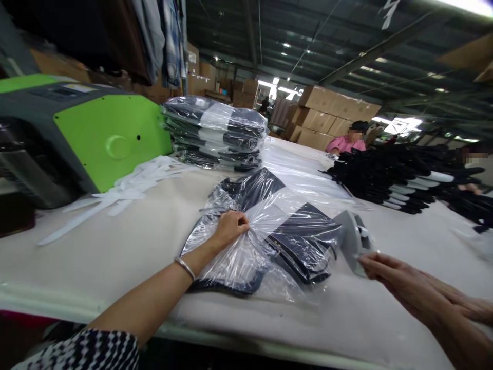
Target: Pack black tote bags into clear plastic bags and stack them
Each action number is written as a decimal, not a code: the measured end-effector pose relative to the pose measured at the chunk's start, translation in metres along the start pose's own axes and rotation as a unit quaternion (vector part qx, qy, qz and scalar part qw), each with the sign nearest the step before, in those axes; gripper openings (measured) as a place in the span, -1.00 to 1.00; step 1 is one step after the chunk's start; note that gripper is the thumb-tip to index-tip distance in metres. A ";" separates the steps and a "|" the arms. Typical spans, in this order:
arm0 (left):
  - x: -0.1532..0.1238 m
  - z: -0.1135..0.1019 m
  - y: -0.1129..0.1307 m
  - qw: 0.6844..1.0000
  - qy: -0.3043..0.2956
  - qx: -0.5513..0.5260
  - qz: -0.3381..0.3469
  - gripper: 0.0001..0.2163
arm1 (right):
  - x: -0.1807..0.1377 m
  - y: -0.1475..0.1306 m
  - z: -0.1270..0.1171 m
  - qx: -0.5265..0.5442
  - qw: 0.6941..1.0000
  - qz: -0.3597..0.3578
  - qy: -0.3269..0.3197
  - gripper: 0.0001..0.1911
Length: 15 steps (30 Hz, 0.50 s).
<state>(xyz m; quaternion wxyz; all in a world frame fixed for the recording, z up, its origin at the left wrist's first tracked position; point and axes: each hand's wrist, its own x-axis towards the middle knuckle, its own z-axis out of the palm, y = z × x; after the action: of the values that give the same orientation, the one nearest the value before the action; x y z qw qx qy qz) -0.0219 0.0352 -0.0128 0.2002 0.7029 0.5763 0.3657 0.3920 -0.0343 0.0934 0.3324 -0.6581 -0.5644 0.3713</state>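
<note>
Clear plastic bag (265, 241), with dark folded goods (308, 226) inside, lies on the table (404, 318), extending toward 3 o'clock from the left hand (231, 224), the nearer hand. Left grip: pinched on gathered film. Goods' long axis: roughly 10 to 4 o'clock. Right hand (396, 277): fingertips at the grey device (348, 241) toward 10 o'clock (whether grasping, cannot tell).

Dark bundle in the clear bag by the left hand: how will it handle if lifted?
The clear bag is likely slippery and floppy: it's glossy and gathers into creases at the left hand. The dark bundle may sag or shift inside, since its folded layers look like fabric. Rolling seems unlikely; it lies low and broad.
</note>
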 end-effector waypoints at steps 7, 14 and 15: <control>0.000 -0.003 0.003 1.000 0.000 0.008 -0.001 -0.97 | 0.031 -0.148 0.167 -0.181 0.883 -0.152 -0.407 -0.83; 0.001 -0.005 0.003 1.000 -0.008 0.027 -0.006 -0.96 | 0.092 -0.149 0.257 -0.524 0.766 -0.202 -0.312 -0.80; 0.002 -0.005 0.004 1.000 -0.009 0.028 -0.006 -0.96 | 0.097 -0.145 0.260 -0.530 0.766 -0.205 -0.300 -0.77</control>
<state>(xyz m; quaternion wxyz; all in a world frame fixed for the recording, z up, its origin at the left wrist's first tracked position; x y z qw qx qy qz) -0.0233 0.0349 -0.0062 0.1878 0.7083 0.5883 0.3419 0.1041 0.0874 0.0757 -0.1874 -0.4531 -0.8639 0.1151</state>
